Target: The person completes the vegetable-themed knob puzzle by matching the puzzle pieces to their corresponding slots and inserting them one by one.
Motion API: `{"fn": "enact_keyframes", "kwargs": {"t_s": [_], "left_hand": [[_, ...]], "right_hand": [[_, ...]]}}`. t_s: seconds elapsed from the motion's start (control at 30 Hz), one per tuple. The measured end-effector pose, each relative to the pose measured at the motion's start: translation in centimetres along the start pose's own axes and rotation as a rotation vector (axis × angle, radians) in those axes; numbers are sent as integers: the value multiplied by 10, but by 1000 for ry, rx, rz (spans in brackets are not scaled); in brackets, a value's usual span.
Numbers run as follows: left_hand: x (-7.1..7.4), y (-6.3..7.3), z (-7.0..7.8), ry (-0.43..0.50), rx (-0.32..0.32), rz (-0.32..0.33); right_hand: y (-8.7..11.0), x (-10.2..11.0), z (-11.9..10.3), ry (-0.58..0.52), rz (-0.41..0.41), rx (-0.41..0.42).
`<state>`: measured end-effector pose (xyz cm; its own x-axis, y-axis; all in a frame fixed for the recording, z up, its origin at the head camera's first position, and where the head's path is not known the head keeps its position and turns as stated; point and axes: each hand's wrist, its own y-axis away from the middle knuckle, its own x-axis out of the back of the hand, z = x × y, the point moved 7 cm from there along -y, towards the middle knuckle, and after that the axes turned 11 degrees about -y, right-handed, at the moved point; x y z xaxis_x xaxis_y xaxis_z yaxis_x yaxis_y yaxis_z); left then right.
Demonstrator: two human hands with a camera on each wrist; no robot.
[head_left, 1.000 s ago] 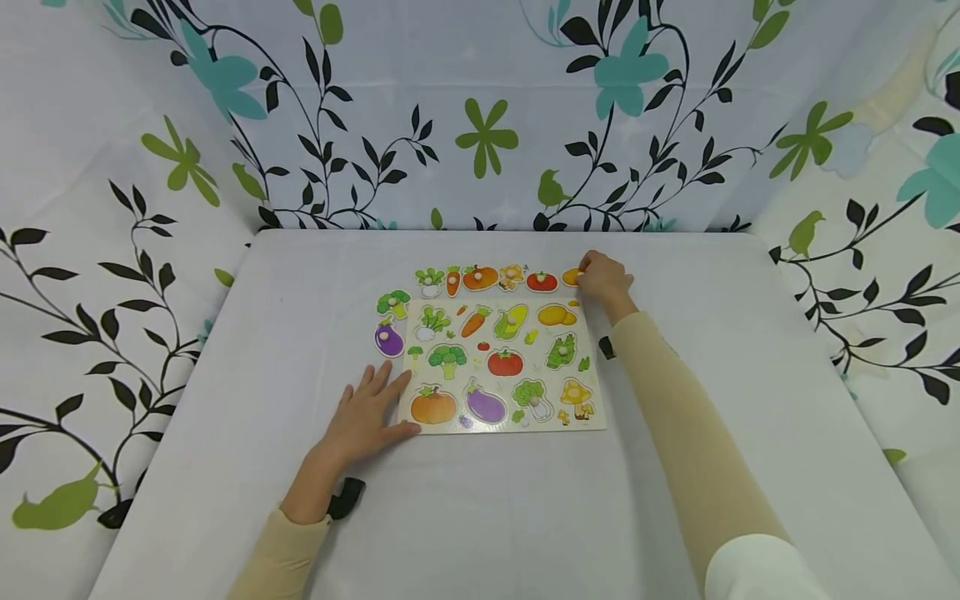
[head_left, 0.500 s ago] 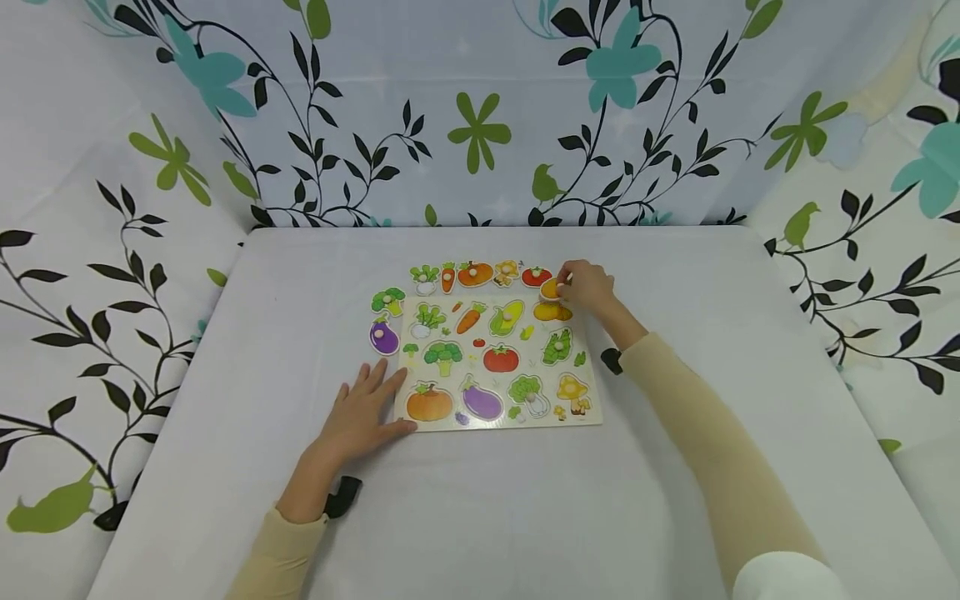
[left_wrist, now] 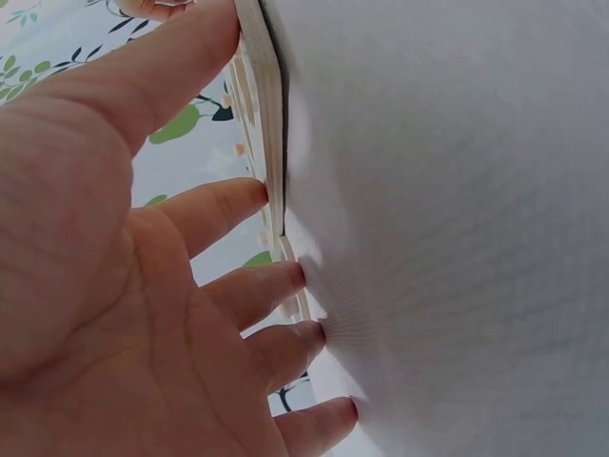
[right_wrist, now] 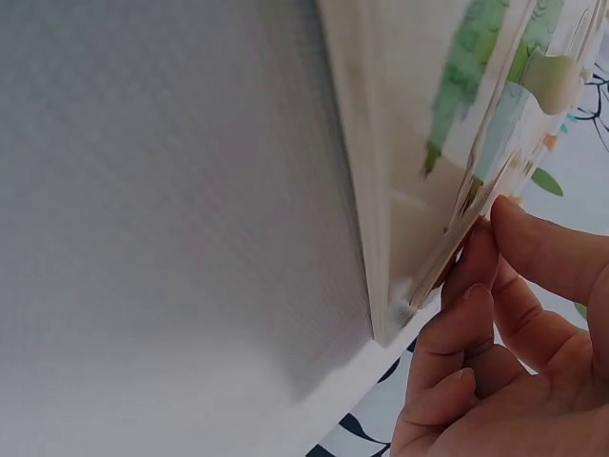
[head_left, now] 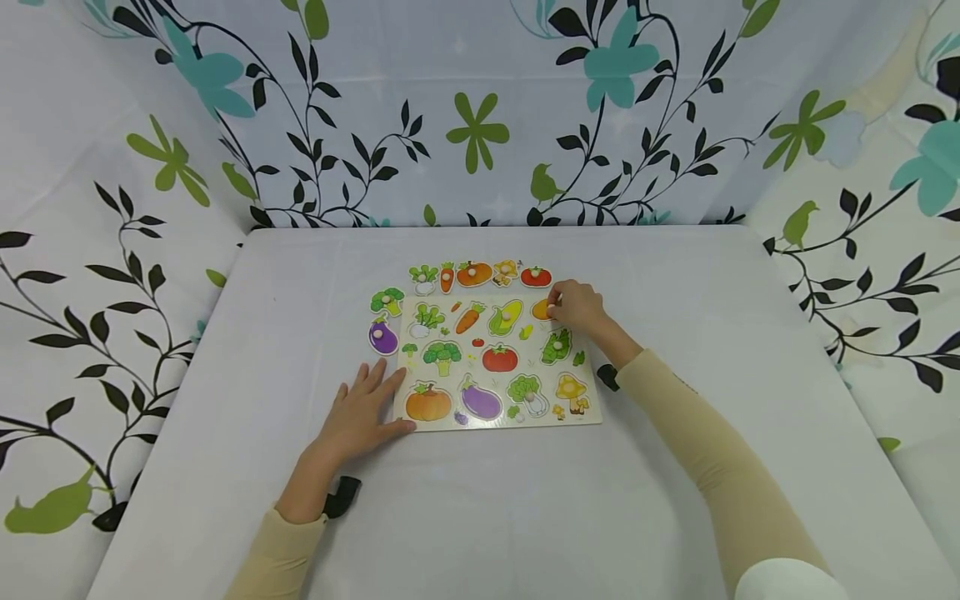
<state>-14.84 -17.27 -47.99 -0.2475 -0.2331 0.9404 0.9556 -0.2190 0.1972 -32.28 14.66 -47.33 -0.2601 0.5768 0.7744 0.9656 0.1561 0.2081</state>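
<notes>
A wooden vegetable puzzle board (head_left: 487, 427) lies on the white table. My right hand (head_left: 577, 306) is over its top right corner and pinches a yellow-orange puzzle piece (head_left: 540, 309) between thumb and fingertips. That piece sits over the matching yellow picture, and the fingers hide part of it. In the right wrist view, the thumb and fingertips (right_wrist: 499, 211) are right at the board's surface. My left hand (head_left: 363, 408) lies with fingers spread at the board's lower left corner. In the left wrist view, its thumb and index finger touch the board's edge (left_wrist: 271, 124), the other fingertips the tablecloth.
Loose knobbed pieces line the far edge: a radish (head_left: 423, 280), a carrot (head_left: 447, 277), a pumpkin (head_left: 474, 273), mushrooms (head_left: 505, 272) and a tomato (head_left: 536, 277). A broccoli piece (head_left: 387, 301) and an eggplant piece (head_left: 383, 337) lie left of the board. Patterned cloth (head_left: 480, 133) hangs behind and at the sides.
My right hand has brought the yellow-orange piece from beyond the board's far edge, left and nearer, onto the board's top right corner. The left hand has stayed at the lower left corner.
</notes>
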Motion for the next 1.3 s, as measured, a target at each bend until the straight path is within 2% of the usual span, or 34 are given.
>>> {"fn": "enact_keyframes", "kwargs": {"t_s": [0.43, 0.7, 0.97, 1.3], "left_hand": [[3, 1, -1, 9, 5, 0], [2, 2, -2, 26, -3, -4], [-3, 2, -2, 19, 4, -2], [-1, 2, -1, 10, 8, 8]], "right_hand": [[-2, 1, -3, -54, -98, 6], [-33, 10, -5, -83, -14, -34], [-55, 3, -3, -181, -14, -133], [-59, 4, -9, -136, 38, -80]]}}
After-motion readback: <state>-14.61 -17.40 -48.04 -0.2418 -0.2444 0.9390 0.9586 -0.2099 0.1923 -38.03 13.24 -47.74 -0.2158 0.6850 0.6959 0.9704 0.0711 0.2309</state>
